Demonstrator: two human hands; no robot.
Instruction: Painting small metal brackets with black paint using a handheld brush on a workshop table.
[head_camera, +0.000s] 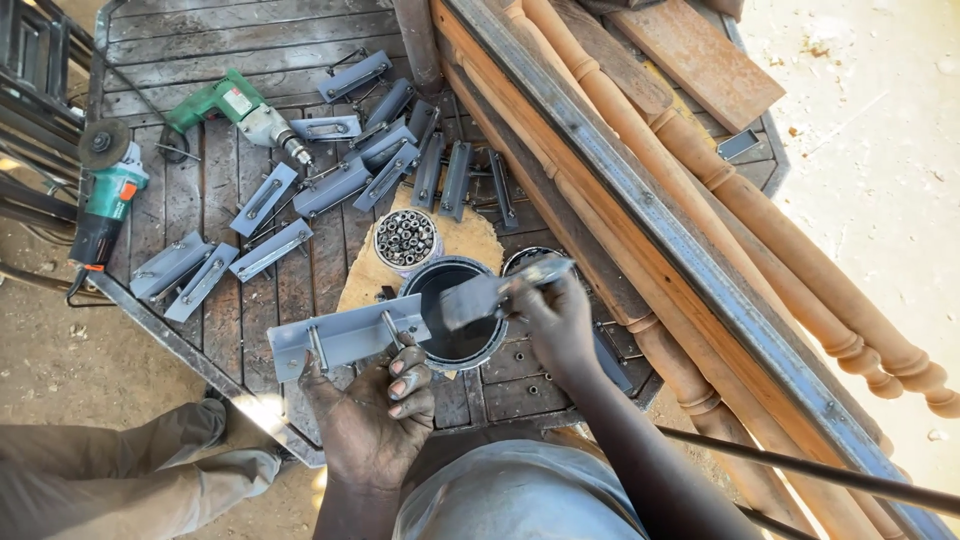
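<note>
Here, at lower centre of the frame, your left hand (375, 415) gripped the grey metal bracket (345, 338) from beneath while your right hand (555, 320) pinched a paintbrush (495, 292) over the open paint can (457, 315).

Flat grey metal bracket (345, 338) with two bolts, held level beside the open paint can (455, 315).

A green drill (240, 110) and an angle grinder (105, 195) are lying on the wooden counter (220, 40); turned wooden posts (760, 230) are resting alongside, right.
</note>
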